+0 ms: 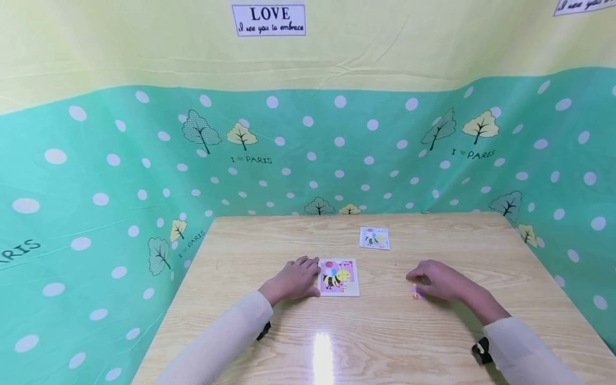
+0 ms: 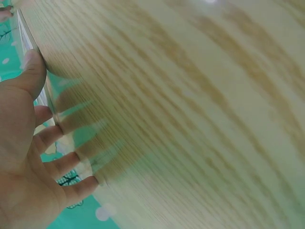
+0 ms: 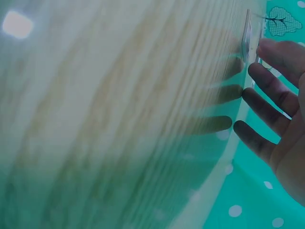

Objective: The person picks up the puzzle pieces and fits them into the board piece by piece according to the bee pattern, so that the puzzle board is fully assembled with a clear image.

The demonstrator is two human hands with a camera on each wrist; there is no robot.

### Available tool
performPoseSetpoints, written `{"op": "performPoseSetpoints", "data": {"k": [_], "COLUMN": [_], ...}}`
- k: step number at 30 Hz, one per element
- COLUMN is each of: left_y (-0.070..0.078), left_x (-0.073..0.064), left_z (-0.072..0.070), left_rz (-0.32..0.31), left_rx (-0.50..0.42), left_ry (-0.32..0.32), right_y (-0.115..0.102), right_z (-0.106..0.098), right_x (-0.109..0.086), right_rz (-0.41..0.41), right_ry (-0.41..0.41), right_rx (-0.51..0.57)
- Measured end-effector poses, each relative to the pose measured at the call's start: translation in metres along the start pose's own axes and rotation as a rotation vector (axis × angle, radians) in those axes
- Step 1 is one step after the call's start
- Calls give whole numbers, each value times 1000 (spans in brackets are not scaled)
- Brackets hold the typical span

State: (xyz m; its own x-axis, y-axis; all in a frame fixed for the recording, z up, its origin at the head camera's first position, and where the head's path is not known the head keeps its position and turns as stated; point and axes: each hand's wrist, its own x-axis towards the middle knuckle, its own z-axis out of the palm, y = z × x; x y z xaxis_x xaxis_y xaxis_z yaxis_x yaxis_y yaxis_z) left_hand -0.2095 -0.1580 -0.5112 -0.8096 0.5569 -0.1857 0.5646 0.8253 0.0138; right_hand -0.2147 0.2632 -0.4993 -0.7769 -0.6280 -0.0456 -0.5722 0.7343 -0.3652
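A square jigsaw board [image 1: 353, 291] with a bee picture lies on the table. My left hand [image 1: 299, 277] rests at its left edge, thumb by the near corner and fingers spread along the side. In the left wrist view the left hand [image 2: 33, 152] shows its thumb touching the board's thin edge. Over to the right, my right hand [image 1: 439, 279] is low above a small purple-and-orange puzzle piece [image 1: 416, 293], partly hidden by the hand. In the right wrist view the right hand [image 3: 281, 109] has loosely bent, spread fingers, with no piece visible between them.
A smaller bee picture card [image 1: 375, 238] lies behind the board, slightly right. The wooden table [image 1: 269, 240] ends at a green dotted cloth [image 1: 313, 155] hanging at the back and sides. Light reflects off its near part.
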Motion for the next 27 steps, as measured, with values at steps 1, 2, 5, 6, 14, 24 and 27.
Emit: {"op": "performPoseSetpoints", "data": {"k": [1, 2, 5, 6, 14, 24, 27], "left_y": [0, 0, 2, 2, 3, 3, 3], "left_x": [0, 0, 0, 0, 0, -1, -1], "left_z": [0, 0, -1, -2, -4, -4, -4], "left_rz": [-1, -2, -9, -10, -10, -15, -17], "left_rx": [-1, -3, -11, -16, -26, -39, -39], "left_ry": [-1, -2, -5, -8, -16, -23, -18], "right_y": [1, 1, 3, 3, 7, 4, 3], "right_z": [0, 0, 0, 0, 1, 1, 2], "right_x": [-1, -2, -4, -4, -10, -9, -9], "right_rz": [-6, -14, -55, -60, -77, -94, -111], "right_ry": [-4, -7, -13, -16, -18, 0, 11], "right_rx": [2, 2, 4, 4, -31, -63, -64]}}
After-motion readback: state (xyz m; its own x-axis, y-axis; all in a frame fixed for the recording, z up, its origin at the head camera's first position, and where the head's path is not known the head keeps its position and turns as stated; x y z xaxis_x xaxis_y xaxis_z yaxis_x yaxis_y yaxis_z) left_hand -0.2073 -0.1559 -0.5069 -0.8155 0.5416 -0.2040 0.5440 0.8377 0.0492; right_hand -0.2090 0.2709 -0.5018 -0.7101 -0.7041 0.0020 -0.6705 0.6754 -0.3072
